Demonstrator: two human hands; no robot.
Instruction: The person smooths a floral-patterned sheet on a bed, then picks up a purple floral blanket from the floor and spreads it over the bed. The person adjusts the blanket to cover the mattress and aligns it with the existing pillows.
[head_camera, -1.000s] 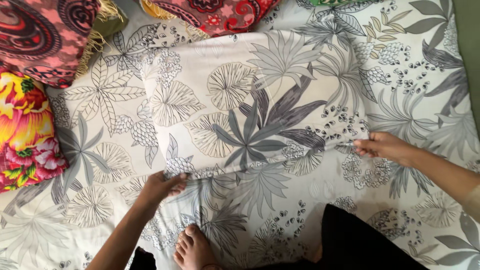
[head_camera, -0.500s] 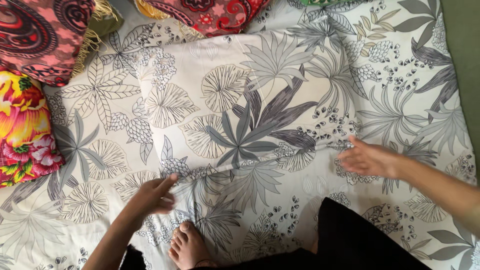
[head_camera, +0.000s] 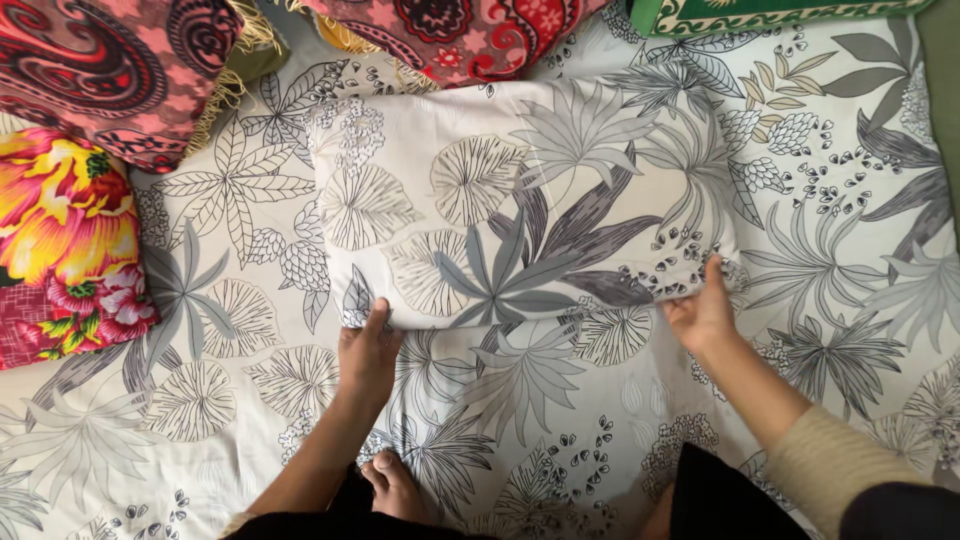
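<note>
A pillow (head_camera: 520, 200) in a grey leaf-print case is laid on a bedsheet (head_camera: 850, 150) of the same print. Its near edge is gripped at the left corner by the left hand (head_camera: 368, 352), thumb on top and fingers tucked beneath. The right corner is gripped likewise by the right hand (head_camera: 703, 312). A bare foot (head_camera: 395, 485) is seen below. Red paisley cushions (head_camera: 90, 70) and a bright floral cushion (head_camera: 60, 250) are set at the upper left.

Fingers of both hands vanish under the pillow (head_camera: 520, 200); the paisley cushions (head_camera: 110, 70) and green mat (head_camera: 770, 14) are cut off by the top edge.
</note>
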